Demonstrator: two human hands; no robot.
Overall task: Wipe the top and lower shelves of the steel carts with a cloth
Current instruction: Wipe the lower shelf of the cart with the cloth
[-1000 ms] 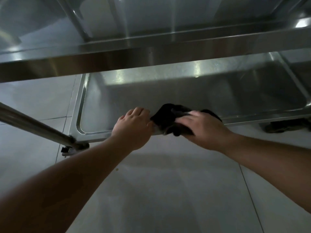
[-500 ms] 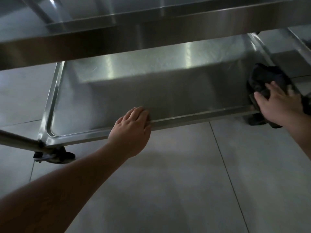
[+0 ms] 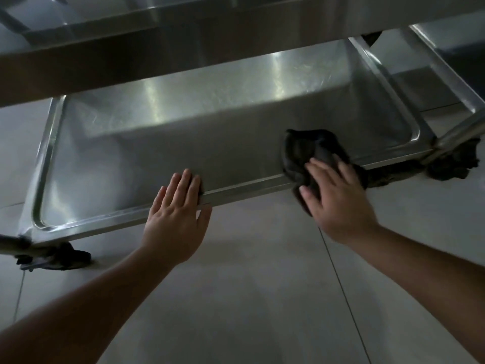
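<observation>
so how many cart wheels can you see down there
2: one caster under the lower shelf's near left corner, one at its near right corner. Far ones may be hidden.

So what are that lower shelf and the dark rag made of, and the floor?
The lower shelf looks like brushed stainless steel: grey sheen with streaky reflections. The dark rag under the right hand seems soft woven cloth, matte and crumpled. The floor is probably glazed tile, pale with thin joints.

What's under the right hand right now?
The dark cloth lies bunched under the right hand, draped over the lower shelf's front rim. The hand's fingers lie flat on it. The rim section and the shelf surface beneath the cloth are covered.
</observation>
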